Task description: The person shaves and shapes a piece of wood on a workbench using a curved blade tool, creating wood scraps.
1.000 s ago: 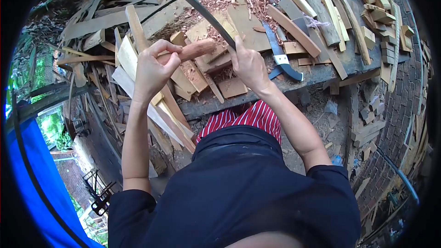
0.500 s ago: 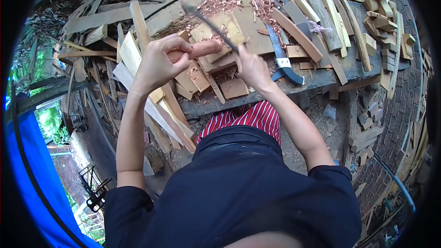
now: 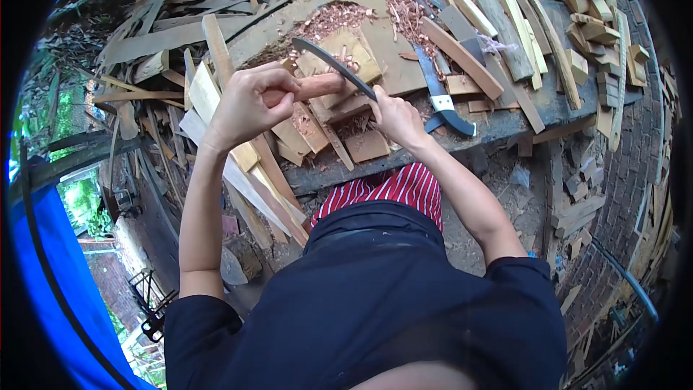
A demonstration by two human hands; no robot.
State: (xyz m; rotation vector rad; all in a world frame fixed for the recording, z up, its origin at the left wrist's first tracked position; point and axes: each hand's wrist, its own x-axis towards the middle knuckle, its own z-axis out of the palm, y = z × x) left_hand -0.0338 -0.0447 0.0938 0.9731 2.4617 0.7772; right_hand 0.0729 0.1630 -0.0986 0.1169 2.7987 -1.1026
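My left hand (image 3: 253, 106) is closed around one end of a reddish, rounded piece of wood (image 3: 320, 86), which points to the right over the bench. In my right hand (image 3: 395, 119) is the handle of a knife whose long dark blade (image 3: 328, 59) slants up and to the left. The blade crosses close by the free end of the wood. Beneath both lies a pale wooden block (image 3: 364, 65) with a few curled shavings on it. The handle end is hidden in my right fingers.
A larger knife with a black and white handle (image 3: 453, 117) lies right of my right hand. Reddish shavings (image 3: 336, 18) cover parts of the bench. Wooden strips (image 3: 462, 54) and stacked small blocks (image 3: 595, 11) fill the right side; long boards (image 3: 249, 177) lean at the left.
The knife blade has come down and turned, its broad side now showing more. It was blurred and higher up to the left before. My left hand still holds the wood in nearly the same place.
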